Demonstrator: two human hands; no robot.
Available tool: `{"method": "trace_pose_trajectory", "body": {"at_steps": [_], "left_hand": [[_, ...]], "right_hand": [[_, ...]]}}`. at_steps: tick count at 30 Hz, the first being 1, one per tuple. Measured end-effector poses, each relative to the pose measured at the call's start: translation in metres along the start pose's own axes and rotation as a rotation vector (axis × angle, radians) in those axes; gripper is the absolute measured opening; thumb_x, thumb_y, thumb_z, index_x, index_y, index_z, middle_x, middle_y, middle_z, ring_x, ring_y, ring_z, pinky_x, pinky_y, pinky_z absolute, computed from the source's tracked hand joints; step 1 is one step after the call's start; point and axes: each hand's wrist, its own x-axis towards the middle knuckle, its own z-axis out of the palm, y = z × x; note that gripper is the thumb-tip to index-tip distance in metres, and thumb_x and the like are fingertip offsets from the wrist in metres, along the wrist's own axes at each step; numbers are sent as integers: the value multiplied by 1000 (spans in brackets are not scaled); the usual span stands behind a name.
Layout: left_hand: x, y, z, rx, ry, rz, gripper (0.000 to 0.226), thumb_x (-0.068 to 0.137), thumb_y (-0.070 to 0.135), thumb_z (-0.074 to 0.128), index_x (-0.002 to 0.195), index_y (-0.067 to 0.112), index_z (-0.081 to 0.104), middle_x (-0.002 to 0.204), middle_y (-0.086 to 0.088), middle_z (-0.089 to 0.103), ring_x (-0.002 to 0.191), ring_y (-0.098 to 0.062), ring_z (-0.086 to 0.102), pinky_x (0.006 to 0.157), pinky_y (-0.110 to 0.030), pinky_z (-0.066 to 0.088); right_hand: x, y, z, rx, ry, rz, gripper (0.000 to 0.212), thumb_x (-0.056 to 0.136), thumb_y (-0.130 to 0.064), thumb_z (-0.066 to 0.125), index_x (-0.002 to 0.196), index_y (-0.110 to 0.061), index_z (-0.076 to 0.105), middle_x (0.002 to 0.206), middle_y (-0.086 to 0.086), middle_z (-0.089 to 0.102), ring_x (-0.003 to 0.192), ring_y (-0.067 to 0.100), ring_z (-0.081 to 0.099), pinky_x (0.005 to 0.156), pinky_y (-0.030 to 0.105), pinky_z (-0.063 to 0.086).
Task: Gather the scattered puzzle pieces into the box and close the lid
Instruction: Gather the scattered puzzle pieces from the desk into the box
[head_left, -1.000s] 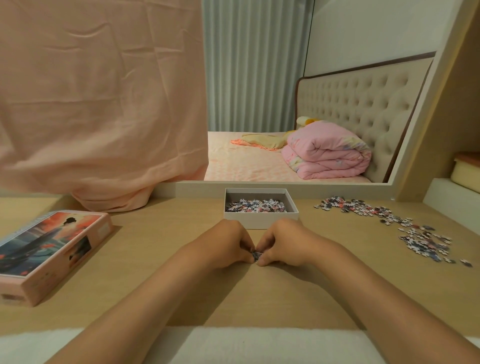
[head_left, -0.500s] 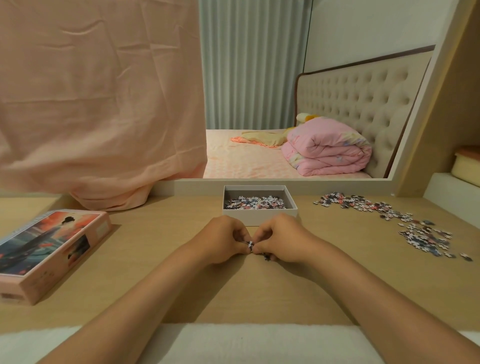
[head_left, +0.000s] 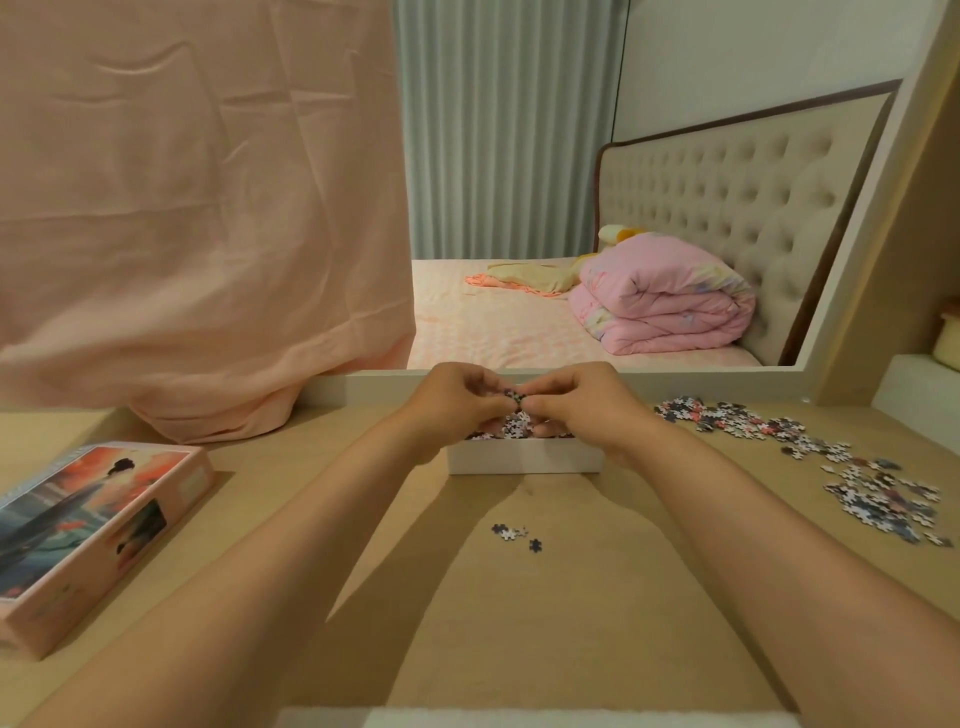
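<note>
Both hands (head_left: 524, 402) pinch jagged pieces (head_left: 515, 397) over white box (head_left: 524, 460).

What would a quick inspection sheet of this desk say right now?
Surface: wooden desk, mostly bare.
Job's things: white box open, part filled; lid lying left; large scatter of puzzle pieces right; few stray pieces near front.
Clutter: pink cloth draped at back left.
Grippers: left hand and right hand over the box, pinching pieces together.
Cables: nothing seen.
Surroundings: mirror reflecting a bed and folded quilt.
</note>
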Motion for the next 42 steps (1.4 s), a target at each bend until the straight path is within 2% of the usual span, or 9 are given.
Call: {"method": "trace_pose_trajectory", "body": {"at_steps": [2, 5, 12, 16, 21, 26, 31, 37, 42], "left_hand": [[11, -3, -2, 134, 4, 8, 13, 84, 9, 75, 97, 9, 73, 85, -11, 74, 69, -16, 64, 60, -23, 52], [24, -10, -5, 422, -26, 76, 22, 83, 16, 77, 106, 14, 75, 97, -2, 75, 84, -11, 68, 80, -28, 54], [5, -14, -11, 530, 13, 206, 22, 88, 15, 71, 109, 21, 73, 102, 7, 71, 92, -7, 64, 85, -23, 51], [-21, -21, -14, 555, 62, 310, 16, 86, 14, 68, 87, 28, 73, 85, 13, 67, 78, -8, 61, 73, -19, 48], [-45, -41, -11, 774, -75, 262, 11, 86, 19, 66, 90, 25, 74, 89, 9, 68, 76, -6, 58, 73, -23, 46], [-52, -49, -8, 877, -133, 265, 17, 88, 19, 64, 102, 19, 75, 102, 0, 65, 94, -16, 60, 86, -27, 45], [-56, -43, -2, 802, -193, 280, 23, 88, 19, 66, 108, 26, 75, 103, 8, 68, 84, -2, 55, 78, -11, 38], [-59, -35, -2, 706, -281, 203, 19, 85, 23, 67, 100, 31, 75, 95, 15, 72, 85, 1, 63, 78, -16, 48], [-60, -34, -2, 899, -220, 234, 25, 83, 39, 70, 103, 27, 76, 94, 7, 70, 79, -5, 57, 69, -20, 40]], "right_hand": [[13, 4, -3, -176, 37, -37, 16, 87, -5, 72, 97, -16, 79, 87, 9, 75, 69, 13, 64, 69, 29, 56], [24, 10, -5, -444, 43, -103, 18, 90, -12, 69, 100, -21, 79, 84, -9, 70, 77, 5, 62, 71, 22, 45], [13, 13, -8, -506, 51, -178, 15, 86, -13, 72, 89, -26, 78, 78, -17, 67, 68, -6, 58, 61, 9, 40], [-18, 1, -4, -518, -177, -182, 11, 79, -20, 79, 83, -30, 79, 77, -17, 73, 63, -8, 60, 64, 17, 52], [-44, 6, 6, -750, -526, -24, 38, 76, -24, 86, 112, -26, 74, 90, -9, 69, 73, 3, 60, 69, 17, 49], [-48, 24, 10, -737, -386, -50, 31, 78, -29, 83, 108, -25, 77, 97, -10, 74, 89, 6, 66, 84, 21, 50], [-49, 31, 14, -707, -291, -108, 22, 82, -30, 80, 104, -27, 78, 92, -11, 74, 80, -2, 63, 77, 16, 48], [-51, 31, 17, -710, -356, -136, 26, 84, -29, 78, 109, -27, 77, 83, -17, 67, 72, -5, 57, 69, 9, 43], [-50, 32, 20, -697, -292, -131, 16, 81, -26, 81, 97, -25, 80, 85, -13, 73, 75, -5, 62, 71, 12, 44]]}}
